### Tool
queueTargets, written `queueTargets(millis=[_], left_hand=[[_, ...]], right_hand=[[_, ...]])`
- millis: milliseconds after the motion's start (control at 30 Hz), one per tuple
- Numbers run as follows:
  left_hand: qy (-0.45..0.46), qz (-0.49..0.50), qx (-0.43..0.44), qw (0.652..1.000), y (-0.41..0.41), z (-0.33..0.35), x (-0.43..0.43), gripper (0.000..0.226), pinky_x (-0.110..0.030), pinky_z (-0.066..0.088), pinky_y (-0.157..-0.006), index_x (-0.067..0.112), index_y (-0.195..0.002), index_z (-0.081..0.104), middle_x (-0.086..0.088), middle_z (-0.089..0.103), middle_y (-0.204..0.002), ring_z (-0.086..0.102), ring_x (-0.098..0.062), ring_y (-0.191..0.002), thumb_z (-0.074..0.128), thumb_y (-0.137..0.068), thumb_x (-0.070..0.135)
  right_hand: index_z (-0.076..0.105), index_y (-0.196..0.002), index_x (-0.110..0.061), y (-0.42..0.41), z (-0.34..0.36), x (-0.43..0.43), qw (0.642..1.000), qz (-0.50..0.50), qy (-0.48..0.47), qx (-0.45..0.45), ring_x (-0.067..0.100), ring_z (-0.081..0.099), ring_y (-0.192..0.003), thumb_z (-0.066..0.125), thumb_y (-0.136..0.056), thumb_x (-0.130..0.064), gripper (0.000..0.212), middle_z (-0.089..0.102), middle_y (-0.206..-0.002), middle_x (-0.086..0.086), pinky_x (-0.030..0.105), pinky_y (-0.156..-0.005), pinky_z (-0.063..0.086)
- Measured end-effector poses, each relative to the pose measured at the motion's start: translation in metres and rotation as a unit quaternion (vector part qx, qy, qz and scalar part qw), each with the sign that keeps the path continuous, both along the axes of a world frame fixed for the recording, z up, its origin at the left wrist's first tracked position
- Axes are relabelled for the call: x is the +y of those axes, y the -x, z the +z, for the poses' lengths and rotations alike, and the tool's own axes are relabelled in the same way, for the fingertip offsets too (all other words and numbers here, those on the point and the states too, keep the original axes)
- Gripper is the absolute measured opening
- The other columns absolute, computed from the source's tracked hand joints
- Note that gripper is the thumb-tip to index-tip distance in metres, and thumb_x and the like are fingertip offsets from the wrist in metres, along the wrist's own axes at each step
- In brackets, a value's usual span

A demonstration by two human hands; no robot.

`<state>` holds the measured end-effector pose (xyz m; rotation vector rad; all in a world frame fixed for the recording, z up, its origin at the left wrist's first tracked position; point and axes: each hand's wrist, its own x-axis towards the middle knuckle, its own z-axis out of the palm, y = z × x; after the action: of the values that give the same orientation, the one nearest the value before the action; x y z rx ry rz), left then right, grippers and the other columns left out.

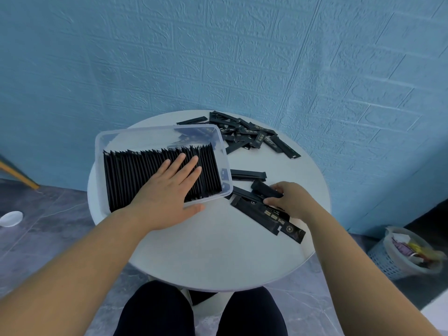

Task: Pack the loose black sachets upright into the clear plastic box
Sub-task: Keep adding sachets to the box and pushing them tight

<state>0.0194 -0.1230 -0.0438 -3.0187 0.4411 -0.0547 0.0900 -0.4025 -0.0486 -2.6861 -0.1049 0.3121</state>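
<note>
i see my left hand [167, 197] lying flat with straight fingers on the row of upright sachets [131, 175] in the clear plastic box [101, 146], left of centre; it holds nothing. my right hand [291, 200], just right of the box, has its fingers curled round a small black bundle [265, 190], above a few flat sachets [266, 215] on the white round table [218, 258]. a loose pile [247, 134] lies at the table's far edge, upper centre. a waste basket [404, 253] stands at lower right.
</note>
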Motion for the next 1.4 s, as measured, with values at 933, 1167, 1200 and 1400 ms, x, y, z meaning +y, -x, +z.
queueTargets(millis=[933,1167,1200,1400], left_hand=[[0.021,-0.006,-0.016,1.0,0.002,-0.003,0.0,0.09,-0.032,-0.025,-0.109,0.024,-0.135,-0.026,0.007,-0.039,-0.141,-0.039,-0.016,-0.131,-0.011,-0.062,0.073],[0.038,-0.017,-0.047,0.998,-0.002,-0.006,0.001,0.1,-0.031,-0.025,-0.108,0.02,-0.148,-0.01,0.007,-0.032,-0.144,-0.034,-0.017,-0.133,-0.005,-0.064,0.074],[0.045,-0.02,-0.051,0.997,-0.001,-0.006,0.001,0.099,-0.03,-0.024,-0.109,0.02,-0.149,-0.006,0.006,-0.028,-0.146,-0.031,-0.018,-0.135,-0.002,-0.066,0.074],[0.042,-0.039,-0.077,0.995,0.0,-0.009,0.003,0.086,-0.037,0.004,-0.112,0.009,-0.14,0.042,-0.005,0.019,-0.15,0.016,-0.029,-0.139,0.027,-0.079,0.068]], right_hand=[[0.059,-0.097,-0.018,0.02,0.045,0.14,0.893,-0.034,-0.402,-0.199,-0.002,0.05,-0.064,0.057,-0.091,-0.017,0.007,0.056,-0.074,-0.013,0.01,-0.058,0.038],[0.057,-0.112,-0.015,0.028,0.036,0.138,0.955,0.04,-0.227,-0.189,0.007,0.054,-0.07,0.053,-0.091,-0.012,0.022,0.062,-0.086,-0.003,0.007,-0.055,0.038],[0.057,-0.112,-0.015,0.029,0.035,0.136,0.959,0.047,-0.214,-0.179,0.005,0.052,-0.068,0.054,-0.091,-0.013,0.021,0.06,-0.084,-0.004,0.006,-0.054,0.038],[0.057,-0.109,-0.012,0.033,0.031,0.136,0.972,0.052,-0.141,-0.18,0.02,0.058,-0.078,0.054,-0.091,-0.015,0.018,0.067,-0.093,0.006,0.026,-0.065,0.048]])
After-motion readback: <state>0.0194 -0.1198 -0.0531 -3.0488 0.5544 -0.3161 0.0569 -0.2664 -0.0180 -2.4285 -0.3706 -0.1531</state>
